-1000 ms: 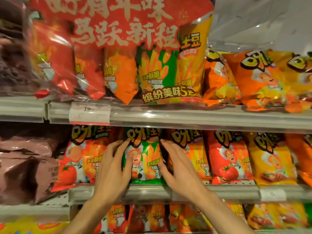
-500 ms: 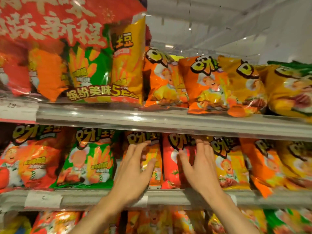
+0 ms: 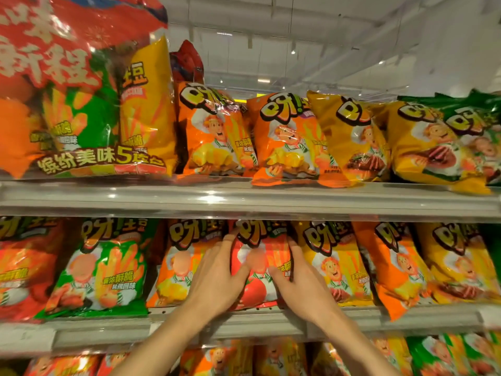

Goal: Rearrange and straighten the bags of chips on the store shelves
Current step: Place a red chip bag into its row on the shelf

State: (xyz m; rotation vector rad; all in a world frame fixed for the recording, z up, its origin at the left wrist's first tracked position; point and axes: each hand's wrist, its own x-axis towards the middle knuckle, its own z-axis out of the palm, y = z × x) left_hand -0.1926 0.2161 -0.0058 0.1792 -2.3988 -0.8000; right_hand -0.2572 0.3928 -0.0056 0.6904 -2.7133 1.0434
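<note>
Grey metal shelving fills the view, three tiers of it under a pale ceiling with small lights and beams. The top shelf (image 3: 244,198) carries a big clear multipack (image 3: 81,104) at the left with red lettering, then a row of orange and yellow chip bags leaning every which way, and a green one at the far right edge. Below, the middle shelf (image 3: 108,328) holds a standing row: a red bag at far left, a green bag (image 3: 100,270), an orange bag (image 3: 176,267), then the red bag (image 3: 260,256) with a tomato on it, a yellow bag (image 3: 330,261), and another orange bag (image 3: 390,267) tipping forward over the lip. More bags show on the bottom tier, blurred.

Both bare forearms reach up from below, converging on that red tomato bag. The left hand (image 3: 217,280) lies flat against the bag's left side, fingers pointing up and spread, thumb pressing onto the front. The right hand (image 3: 301,283) mirrors it on the right side, fingers slipped up between the red bag and the yellow one, thumb across the front. So the bag is squeezed between the two palms, neither hand curled into a fist around it. It stands upright on the middle shelf, bottom edge at the lip.
</note>
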